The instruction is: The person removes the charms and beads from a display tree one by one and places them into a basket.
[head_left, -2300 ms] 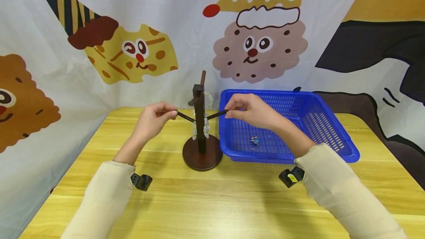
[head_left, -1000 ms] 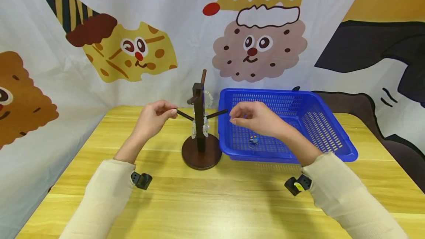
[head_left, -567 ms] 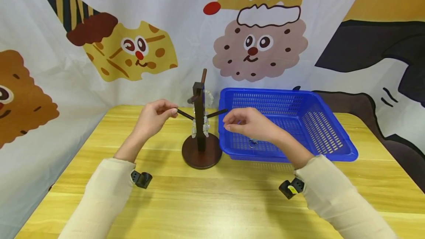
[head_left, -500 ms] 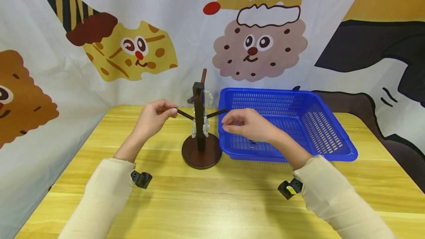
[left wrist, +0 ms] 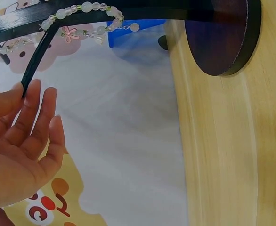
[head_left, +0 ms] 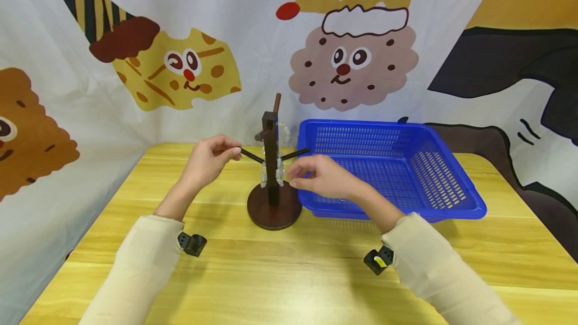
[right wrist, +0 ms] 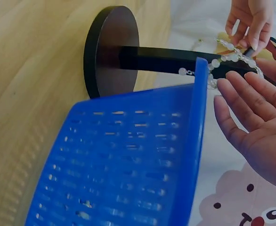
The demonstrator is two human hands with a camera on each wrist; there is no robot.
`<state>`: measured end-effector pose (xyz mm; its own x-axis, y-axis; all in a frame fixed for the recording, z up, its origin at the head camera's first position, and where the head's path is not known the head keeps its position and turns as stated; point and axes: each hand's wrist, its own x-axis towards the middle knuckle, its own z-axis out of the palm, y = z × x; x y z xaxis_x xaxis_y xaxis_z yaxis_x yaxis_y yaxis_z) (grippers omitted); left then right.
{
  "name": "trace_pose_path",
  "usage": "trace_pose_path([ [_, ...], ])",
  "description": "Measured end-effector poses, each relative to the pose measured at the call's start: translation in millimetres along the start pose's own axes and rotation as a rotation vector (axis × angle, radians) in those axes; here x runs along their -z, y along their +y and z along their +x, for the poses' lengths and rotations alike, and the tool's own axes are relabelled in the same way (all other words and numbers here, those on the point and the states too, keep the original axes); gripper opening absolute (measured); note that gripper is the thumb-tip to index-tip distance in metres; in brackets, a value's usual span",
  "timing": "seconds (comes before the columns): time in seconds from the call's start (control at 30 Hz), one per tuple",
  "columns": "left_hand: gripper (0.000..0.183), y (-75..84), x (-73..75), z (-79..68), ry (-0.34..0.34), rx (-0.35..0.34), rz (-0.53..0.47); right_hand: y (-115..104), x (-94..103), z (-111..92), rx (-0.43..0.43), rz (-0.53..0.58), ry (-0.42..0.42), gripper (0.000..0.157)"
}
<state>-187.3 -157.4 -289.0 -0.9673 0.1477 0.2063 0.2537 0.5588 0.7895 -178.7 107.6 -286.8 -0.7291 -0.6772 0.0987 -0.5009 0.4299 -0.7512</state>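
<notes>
A dark wooden jewelry stand (head_left: 272,179) with a round base stands upright near the middle of the table. Beaded bracelets (head_left: 280,170) in clear and white hang from its pegs; a pink bow charm (left wrist: 69,33) shows in the left wrist view. My left hand (head_left: 208,163) pinches the tip of the left peg (left wrist: 35,59) between thumb and index finger. Just below the right peg (head_left: 295,154), my right hand (head_left: 326,177) has loosely bent fingers beside the hanging beads. In the right wrist view its fingertips (right wrist: 225,84) overlap the bracelet's edge.
A blue perforated plastic basket (head_left: 456,213) stands right of the stand, partly under my right forearm. A small item with a metal ring (head_left: 343,199) lies inside, mostly hidden by that arm. A printed cloth (head_left: 217,4) hangs behind the wooden table (head_left: 289,275).
My right hand has let go of the right peg's tip, drawn back, then moved left and down toward the hanging bracelet. My left hand stays on the left peg.
</notes>
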Motion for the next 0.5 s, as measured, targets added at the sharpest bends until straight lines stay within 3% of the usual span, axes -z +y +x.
trace_pose_path([
  [0.5,0.018,0.0,-0.2,0.0,0.002,-0.009,0.006,3.0,-14.1,9.3,0.033,0.006,0.008,0.021],
])
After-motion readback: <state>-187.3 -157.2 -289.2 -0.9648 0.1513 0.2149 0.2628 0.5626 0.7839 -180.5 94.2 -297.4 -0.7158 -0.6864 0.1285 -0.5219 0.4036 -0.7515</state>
